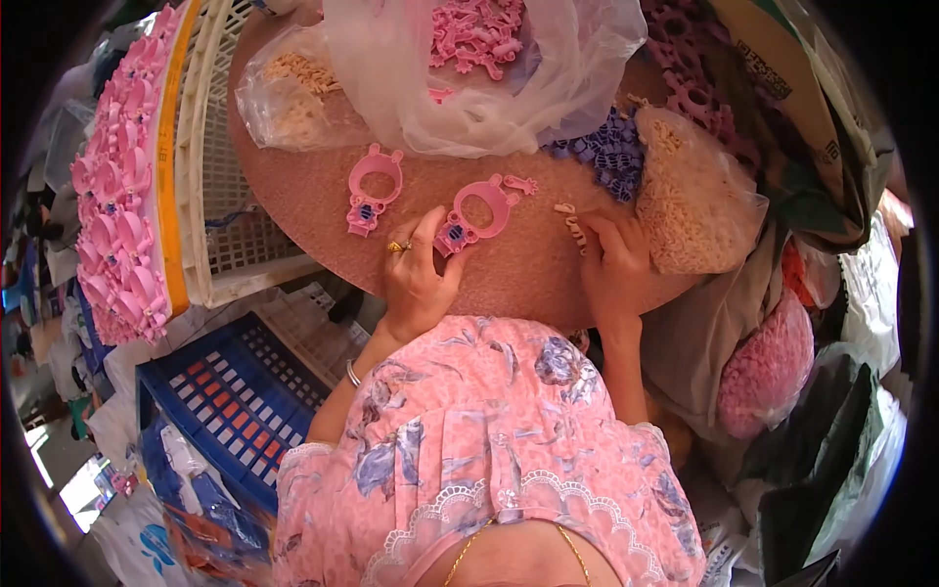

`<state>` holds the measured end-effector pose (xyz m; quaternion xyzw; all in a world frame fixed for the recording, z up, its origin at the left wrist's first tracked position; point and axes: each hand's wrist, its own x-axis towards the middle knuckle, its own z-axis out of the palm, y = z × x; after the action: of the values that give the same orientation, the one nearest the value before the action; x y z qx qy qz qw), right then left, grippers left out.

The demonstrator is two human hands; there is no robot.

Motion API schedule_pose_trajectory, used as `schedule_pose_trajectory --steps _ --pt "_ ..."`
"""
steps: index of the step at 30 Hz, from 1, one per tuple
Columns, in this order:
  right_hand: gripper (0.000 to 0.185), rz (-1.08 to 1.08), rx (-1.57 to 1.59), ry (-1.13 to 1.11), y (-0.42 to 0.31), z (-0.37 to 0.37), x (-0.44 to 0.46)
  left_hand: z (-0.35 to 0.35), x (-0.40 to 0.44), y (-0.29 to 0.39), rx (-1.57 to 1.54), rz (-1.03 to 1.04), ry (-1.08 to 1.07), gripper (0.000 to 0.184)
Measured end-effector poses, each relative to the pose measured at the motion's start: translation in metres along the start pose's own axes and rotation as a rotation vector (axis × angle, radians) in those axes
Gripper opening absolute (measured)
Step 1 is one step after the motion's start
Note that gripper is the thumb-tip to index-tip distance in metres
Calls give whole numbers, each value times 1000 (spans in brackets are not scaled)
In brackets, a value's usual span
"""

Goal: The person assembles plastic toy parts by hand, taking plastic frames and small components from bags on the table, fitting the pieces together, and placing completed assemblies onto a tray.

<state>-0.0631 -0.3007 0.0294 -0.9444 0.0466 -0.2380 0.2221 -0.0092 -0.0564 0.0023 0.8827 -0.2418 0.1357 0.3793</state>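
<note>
The left hand (416, 269) lightly pinched the base of a pink frame (501, 210) between thumb and fingers, while the right hand (616, 264) was bent low with its fingertips beside some beige bits (575, 233); whether it gripped one could not be told. Under both lay the round desk (313, 205), with a pale mesh crate (196, 166) along its left side. A clear bag (391, 108) sprawled over the far part, pink pieces (474, 34) showing in its mouth. A beige bag (694, 196) sat just beyond the right hand, next to a pile of blue pieces (611, 157). The held frame lay near the middle of the desk, its round opening tilted away from the person, and a second frame (363, 217) rested to its left, apart from it. Both had blue parts on their lower ends. A small pink piece (521, 184) lay close by the held frame's upper end. Judging by the handling, a pinch at the solid base was sound, since it left the thin ring unstressed; light pressure seemed best, and picking the beige bits singly, fingertips low, would have avoided scattering them.
</note>
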Motion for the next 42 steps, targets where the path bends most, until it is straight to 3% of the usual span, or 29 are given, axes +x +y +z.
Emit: schedule_pose_trajectory --steps 8,11,20,23,32,42 --pt "15 50 -99 -20 -13 14 19 0 0 1 -41 -43 0 70" --pt "15 422 452 -110 -34 6 28 -1 0 2 -89 -86 6 69" --pt "14 503 869 -281 -49 18 21 -1 4 7 -83 -112 -4 72" --pt "15 497 773 -326 -49 19 19 0 4 4 -86 -105 -15 73" --pt "20 -9 383 -159 -59 29 22 -3 3 6 -127 -41 -12 77" --pt "17 -163 243 -226 -67 17 26 1 -1 1 -186 -40 80 74"
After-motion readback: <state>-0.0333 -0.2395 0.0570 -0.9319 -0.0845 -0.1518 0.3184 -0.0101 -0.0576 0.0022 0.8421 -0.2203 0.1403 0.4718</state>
